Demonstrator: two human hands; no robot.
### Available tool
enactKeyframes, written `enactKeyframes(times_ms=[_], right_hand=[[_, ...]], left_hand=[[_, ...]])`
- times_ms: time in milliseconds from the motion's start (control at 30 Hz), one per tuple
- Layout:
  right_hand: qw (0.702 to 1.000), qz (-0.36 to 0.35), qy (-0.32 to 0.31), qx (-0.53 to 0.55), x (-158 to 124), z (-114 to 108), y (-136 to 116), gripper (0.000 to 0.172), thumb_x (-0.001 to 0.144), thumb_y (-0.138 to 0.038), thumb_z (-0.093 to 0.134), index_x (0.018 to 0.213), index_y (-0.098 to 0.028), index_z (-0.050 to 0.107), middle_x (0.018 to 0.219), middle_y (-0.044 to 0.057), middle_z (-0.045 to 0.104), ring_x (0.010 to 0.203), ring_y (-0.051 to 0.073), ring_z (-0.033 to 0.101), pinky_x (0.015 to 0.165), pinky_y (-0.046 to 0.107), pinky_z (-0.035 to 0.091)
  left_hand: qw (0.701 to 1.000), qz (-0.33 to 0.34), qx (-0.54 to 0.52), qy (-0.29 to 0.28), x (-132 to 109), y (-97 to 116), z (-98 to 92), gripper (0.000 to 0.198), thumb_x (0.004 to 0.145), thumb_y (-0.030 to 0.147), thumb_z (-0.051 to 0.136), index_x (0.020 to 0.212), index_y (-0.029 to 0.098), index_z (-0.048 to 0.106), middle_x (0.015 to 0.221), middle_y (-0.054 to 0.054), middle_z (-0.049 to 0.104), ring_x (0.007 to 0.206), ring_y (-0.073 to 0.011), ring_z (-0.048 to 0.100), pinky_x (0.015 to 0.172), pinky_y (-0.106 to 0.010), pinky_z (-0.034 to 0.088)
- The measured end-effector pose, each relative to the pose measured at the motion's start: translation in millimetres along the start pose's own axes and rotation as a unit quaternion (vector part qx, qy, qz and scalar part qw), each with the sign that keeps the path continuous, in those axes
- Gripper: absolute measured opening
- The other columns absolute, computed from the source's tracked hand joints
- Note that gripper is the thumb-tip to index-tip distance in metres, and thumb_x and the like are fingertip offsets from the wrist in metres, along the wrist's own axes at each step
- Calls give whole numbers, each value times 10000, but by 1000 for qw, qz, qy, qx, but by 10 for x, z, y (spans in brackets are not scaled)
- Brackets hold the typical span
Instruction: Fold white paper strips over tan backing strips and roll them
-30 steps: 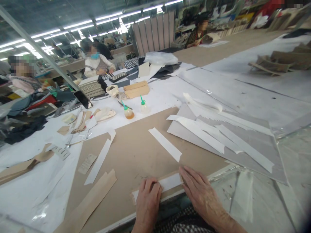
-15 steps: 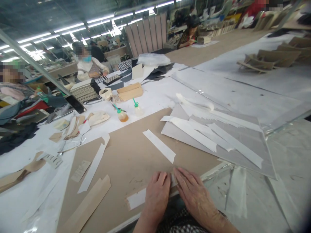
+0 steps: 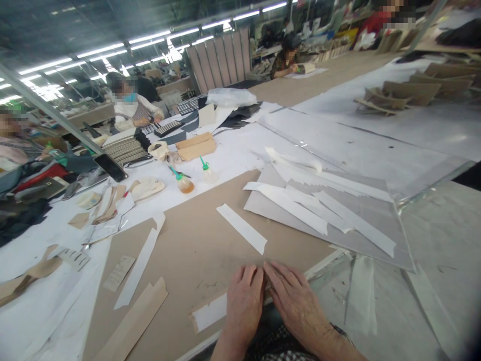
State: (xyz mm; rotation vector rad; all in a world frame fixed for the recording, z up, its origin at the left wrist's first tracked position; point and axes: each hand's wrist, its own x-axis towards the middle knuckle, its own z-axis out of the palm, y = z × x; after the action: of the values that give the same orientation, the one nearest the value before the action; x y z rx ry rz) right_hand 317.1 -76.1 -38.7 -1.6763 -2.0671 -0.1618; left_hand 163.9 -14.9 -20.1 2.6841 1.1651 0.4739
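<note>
My left hand point(image 3: 243, 300) lies flat, fingers stretched out, pressing on a white strip point(image 3: 208, 313) stuck along a tan strip at the near edge of the brown cardboard sheet point(image 3: 195, 245). Right beside it, my right hand point(image 3: 293, 300) also rests flat with fingers together, its fingertips touching the left hand's. Only the strip's left end shows; the hands cover the rest. Another loose white strip point(image 3: 242, 228) lies just beyond my fingers.
A grey sheet point(image 3: 376, 250) carrying several white strips lies to the right. A long white strip point(image 3: 140, 261) and a tan strip point(image 3: 131, 321) lie left. Two glue bottles point(image 3: 185, 182) with green nozzles stand farther back. Other people work at the far left and back.
My left hand slid right along the white strip until it met my right hand, uncovering the strip's left end. The view shifted slightly.
</note>
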Motion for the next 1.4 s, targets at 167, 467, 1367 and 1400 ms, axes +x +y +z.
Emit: enactKeyframes(times_ms=[167, 467, 1367, 1400], right_hand=[[1000, -11, 2, -19, 19, -12, 0, 419, 996, -127, 402, 1398, -67, 505, 1346, 129, 633, 1256, 272, 518, 1027, 441, 402], [997, -74, 16, -32, 8, 27, 69, 498, 989, -127, 399, 1486, -128, 423, 1391, 135, 606, 1284, 300, 533, 1018, 485, 426], [996, -77, -18, -48, 10, 102, 80, 479, 973, -129, 409, 1449, -145, 462, 1464, 116, 544, 1299, 294, 514, 1002, 493, 420], [996, -73, -20, -44, 11, 99, 102, 456, 978, -149, 429, 1430, -149, 484, 1456, 112, 553, 1287, 289, 519, 996, 482, 427]], left_hand=[[999, 35, 20, 3, -209, -162, -58, 144, 921, 78, 541, 983, 178, 624, 1030, -71, 646, 948, -246, 604, 832, -411, 578], [980, -159, -46, 110, -1030, -382, -343, 210, 994, 203, 477, 1169, 227, 590, 1118, -90, 625, 1036, -221, 612, 889, -388, 548], [962, -215, 151, 72, -1437, -695, -448, 278, 959, 350, 580, 1177, 182, 618, 1155, -100, 633, 1034, -292, 575, 861, -456, 512], [963, -216, 149, 69, -1448, -700, -442, 315, 949, 382, 593, 1188, 179, 611, 1178, -107, 629, 1059, -305, 572, 866, -467, 513]])
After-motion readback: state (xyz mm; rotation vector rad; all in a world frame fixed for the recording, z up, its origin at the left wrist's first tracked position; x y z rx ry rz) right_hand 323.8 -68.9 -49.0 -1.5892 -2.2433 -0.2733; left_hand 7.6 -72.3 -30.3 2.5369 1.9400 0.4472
